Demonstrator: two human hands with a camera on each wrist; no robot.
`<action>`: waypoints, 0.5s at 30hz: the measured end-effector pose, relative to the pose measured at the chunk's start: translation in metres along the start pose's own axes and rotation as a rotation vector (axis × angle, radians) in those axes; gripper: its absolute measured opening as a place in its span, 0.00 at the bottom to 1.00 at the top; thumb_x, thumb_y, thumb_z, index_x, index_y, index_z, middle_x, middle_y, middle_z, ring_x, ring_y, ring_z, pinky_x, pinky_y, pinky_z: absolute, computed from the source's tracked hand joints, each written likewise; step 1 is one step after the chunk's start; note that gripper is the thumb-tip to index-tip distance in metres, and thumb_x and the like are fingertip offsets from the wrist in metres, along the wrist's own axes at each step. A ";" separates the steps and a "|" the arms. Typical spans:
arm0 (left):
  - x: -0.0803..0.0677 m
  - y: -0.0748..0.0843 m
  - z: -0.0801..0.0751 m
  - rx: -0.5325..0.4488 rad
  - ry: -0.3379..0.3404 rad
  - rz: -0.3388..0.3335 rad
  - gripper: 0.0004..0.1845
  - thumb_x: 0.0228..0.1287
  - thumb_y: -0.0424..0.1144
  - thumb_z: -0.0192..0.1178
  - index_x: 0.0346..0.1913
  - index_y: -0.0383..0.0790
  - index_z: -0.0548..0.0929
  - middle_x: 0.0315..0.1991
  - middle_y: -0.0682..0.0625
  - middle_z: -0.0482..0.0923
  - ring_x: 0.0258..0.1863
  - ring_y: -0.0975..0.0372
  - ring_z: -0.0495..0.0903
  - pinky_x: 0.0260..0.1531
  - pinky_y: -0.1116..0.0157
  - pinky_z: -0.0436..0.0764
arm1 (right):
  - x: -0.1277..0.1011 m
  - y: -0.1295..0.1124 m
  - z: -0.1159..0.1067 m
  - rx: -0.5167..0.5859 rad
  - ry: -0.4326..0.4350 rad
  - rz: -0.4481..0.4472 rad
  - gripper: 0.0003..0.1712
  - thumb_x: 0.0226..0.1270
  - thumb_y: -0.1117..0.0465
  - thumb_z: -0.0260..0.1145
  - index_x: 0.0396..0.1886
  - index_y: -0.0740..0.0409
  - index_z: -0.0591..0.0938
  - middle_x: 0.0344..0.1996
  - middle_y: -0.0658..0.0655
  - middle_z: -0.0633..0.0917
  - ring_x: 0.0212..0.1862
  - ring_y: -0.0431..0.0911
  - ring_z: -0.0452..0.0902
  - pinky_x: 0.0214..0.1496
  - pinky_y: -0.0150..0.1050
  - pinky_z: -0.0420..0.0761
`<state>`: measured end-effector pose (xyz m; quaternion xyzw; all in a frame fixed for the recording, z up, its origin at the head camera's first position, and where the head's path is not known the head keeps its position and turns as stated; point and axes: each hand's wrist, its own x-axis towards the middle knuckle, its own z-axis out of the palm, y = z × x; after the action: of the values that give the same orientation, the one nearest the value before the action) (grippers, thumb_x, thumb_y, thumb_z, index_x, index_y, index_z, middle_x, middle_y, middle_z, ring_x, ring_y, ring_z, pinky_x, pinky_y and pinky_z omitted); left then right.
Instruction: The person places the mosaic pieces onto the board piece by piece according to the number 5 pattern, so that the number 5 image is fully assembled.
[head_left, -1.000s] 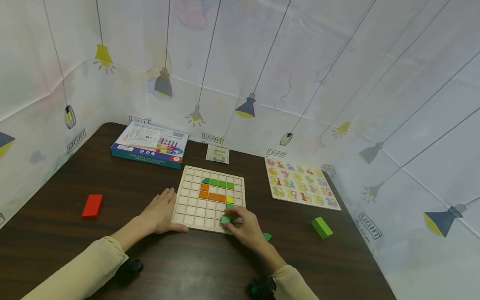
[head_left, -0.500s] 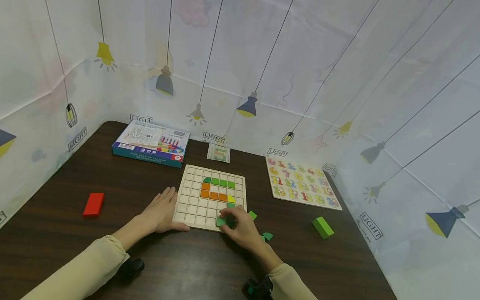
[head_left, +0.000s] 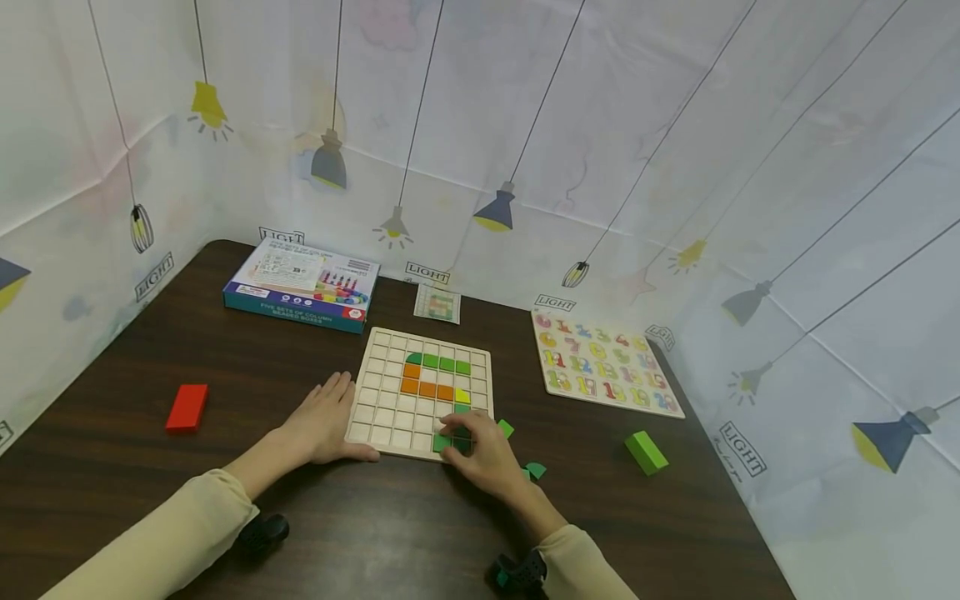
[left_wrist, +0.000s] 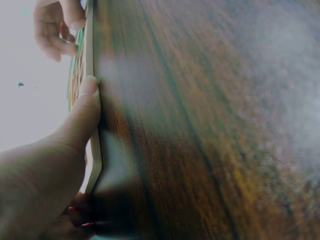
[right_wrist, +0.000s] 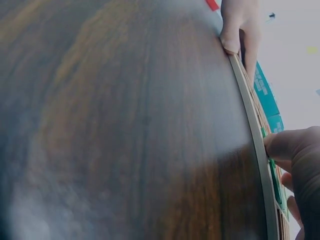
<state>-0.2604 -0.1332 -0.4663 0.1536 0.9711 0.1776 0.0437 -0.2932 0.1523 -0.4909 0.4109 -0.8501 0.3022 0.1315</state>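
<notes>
A wooden grid board (head_left: 390, 417) lies on the dark table and holds green, orange and yellow tiles in a curved pattern. My left hand (head_left: 324, 419) lies flat against the board's left side, its thumb along the front edge (left_wrist: 92, 100). My right hand (head_left: 461, 440) curls over a green tile (head_left: 442, 442) in the board's front row near the right corner, fingertips and thumb pinching it. In the right wrist view the thumb (right_wrist: 282, 145) sits at the board's rim (right_wrist: 250, 110).
Two loose green tiles (head_left: 506, 428) (head_left: 535, 471) lie right of the board, with a green block (head_left: 645, 452) farther right. A red block (head_left: 187, 407) lies at the left. A boxed game (head_left: 302, 285), a pattern card (head_left: 437, 304) and a number puzzle (head_left: 603, 375) sit at the back.
My right hand brought the green tile down from just above the board into the front row and stays on it. The left hand has not moved.
</notes>
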 end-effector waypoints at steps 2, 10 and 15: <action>0.000 0.000 0.000 -0.006 0.000 -0.001 0.63 0.46 0.71 0.61 0.67 0.17 0.55 0.69 0.25 0.49 0.69 0.38 0.48 0.64 0.43 0.53 | 0.000 0.000 0.000 -0.010 0.000 0.008 0.21 0.53 0.64 0.72 0.49 0.58 0.80 0.36 0.49 0.84 0.46 0.44 0.75 0.49 0.42 0.76; 0.001 -0.002 0.002 -0.010 0.004 0.000 0.64 0.46 0.71 0.62 0.67 0.17 0.55 0.69 0.25 0.49 0.69 0.38 0.48 0.64 0.43 0.52 | -0.003 0.005 -0.007 0.036 0.048 0.035 0.18 0.57 0.67 0.70 0.49 0.61 0.80 0.37 0.51 0.84 0.46 0.46 0.77 0.48 0.43 0.77; 0.002 -0.002 0.002 -0.014 0.004 0.003 0.64 0.46 0.72 0.61 0.67 0.17 0.54 0.69 0.25 0.48 0.69 0.38 0.48 0.64 0.43 0.52 | -0.011 0.013 -0.019 0.082 0.110 0.117 0.15 0.60 0.71 0.66 0.48 0.63 0.80 0.36 0.53 0.85 0.40 0.46 0.79 0.40 0.44 0.79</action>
<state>-0.2625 -0.1340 -0.4690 0.1544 0.9697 0.1848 0.0425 -0.2970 0.1771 -0.4858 0.3482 -0.8509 0.3662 0.1432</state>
